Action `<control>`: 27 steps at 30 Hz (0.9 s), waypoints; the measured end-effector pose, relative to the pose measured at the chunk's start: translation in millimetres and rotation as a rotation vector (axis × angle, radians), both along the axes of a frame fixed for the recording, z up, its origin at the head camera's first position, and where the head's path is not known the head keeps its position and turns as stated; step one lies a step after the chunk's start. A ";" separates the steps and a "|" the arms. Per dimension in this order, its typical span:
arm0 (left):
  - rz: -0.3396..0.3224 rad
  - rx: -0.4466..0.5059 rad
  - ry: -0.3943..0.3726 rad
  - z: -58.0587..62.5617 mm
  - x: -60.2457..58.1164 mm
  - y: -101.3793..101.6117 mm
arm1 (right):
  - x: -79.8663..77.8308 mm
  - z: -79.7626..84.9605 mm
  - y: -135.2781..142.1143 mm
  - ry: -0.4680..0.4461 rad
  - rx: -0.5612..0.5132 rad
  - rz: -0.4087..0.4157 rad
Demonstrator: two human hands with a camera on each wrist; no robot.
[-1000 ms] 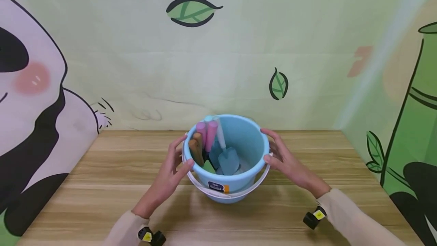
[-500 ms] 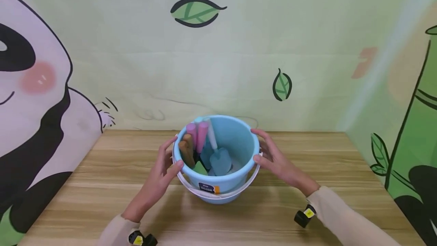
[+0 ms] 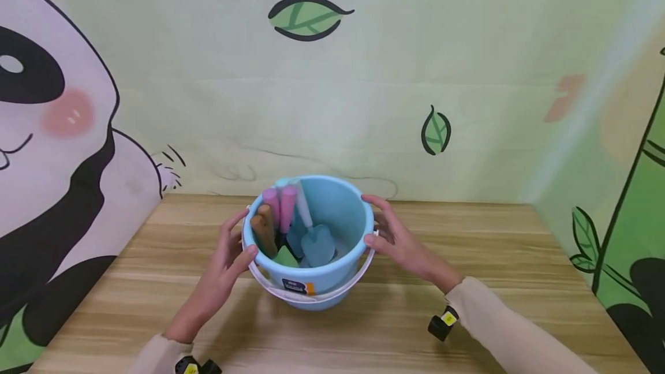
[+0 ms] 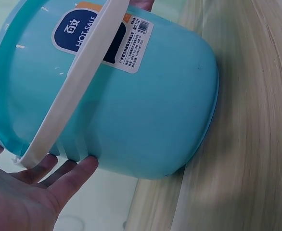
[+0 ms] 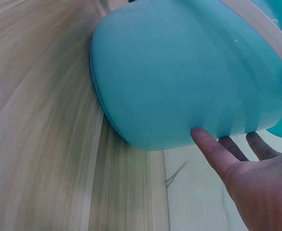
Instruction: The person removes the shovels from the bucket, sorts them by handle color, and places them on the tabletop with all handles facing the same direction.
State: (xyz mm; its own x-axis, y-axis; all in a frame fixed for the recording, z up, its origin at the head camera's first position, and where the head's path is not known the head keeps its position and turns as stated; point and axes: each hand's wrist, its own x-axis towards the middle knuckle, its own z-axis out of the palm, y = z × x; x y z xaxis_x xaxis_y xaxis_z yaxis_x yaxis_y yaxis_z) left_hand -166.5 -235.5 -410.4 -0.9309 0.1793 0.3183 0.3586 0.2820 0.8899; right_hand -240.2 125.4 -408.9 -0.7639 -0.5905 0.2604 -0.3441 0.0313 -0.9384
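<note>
A light blue toy bucket (image 3: pixel 322 273) stands upright on the wooden table, its white handle (image 3: pixel 277 292) hanging down at the front. My left hand (image 3: pixel 218 276) grips its left side, thumb at the rim and fingers against the wall. On the opposite side my right hand (image 3: pixel 402 241) holds it the same way; the right wrist view shows fingertips (image 5: pixel 198 134) pressing the wall. Inside lean a blue toy shovel (image 3: pixel 318 246) with a pale handle, pink handles (image 3: pixel 287 209), brown handles (image 3: pixel 264 232) and a green piece (image 3: pixel 286 257). Their lower ends are partly hidden.
The wood-grain table (image 3: pixel 467 235) extends to both sides of the bucket. Behind it hangs a backdrop (image 3: pixel 389 74) printed with leaves, a panda (image 3: pixel 67 120) at left and green bamboo at right. A label (image 4: pixel 102 36) sits on the bucket's front.
Both hands have moved the bucket leftward over the table, keeping their hold. The head view has turned slightly to the left.
</note>
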 end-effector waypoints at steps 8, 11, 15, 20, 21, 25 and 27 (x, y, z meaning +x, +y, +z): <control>0.018 0.032 -0.022 2.8 6.4 -17.2 | -3.6 0.6 -21.1 -0.007 0.000 0.020; 0.034 0.033 -0.019 2.7 8.3 -24.8 | -5.7 0.3 -29.6 -0.006 0.013 0.024; 0.047 0.033 -0.008 2.4 11.0 -35.1 | -8.8 0.0 -41.9 -0.010 0.009 0.044; 0.050 0.062 0.006 0.9 14.2 -47.3 | -11.1 -0.7 -56.9 -0.014 -0.001 0.068; 0.054 0.068 0.006 0.6 15.0 -49.6 | -11.2 -0.8 -59.7 -0.016 0.001 0.070; 0.067 0.084 -0.004 0.4 18.1 -57.7 | -12.6 -2.2 -70.1 -0.014 -0.012 0.088; 0.076 0.084 -0.006 0.7 19.8 -61.2 | -12.8 -2.5 -74.6 -0.017 -0.021 0.096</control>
State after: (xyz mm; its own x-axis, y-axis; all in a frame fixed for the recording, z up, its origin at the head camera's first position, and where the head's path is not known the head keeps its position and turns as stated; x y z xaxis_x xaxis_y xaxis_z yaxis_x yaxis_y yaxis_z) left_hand -146.7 -296.7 -409.7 -0.9428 0.0811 0.3234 0.3334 0.2328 0.9136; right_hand -253.0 50.9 -411.4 -0.7085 -0.6556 0.2612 -0.3289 -0.0207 -0.9441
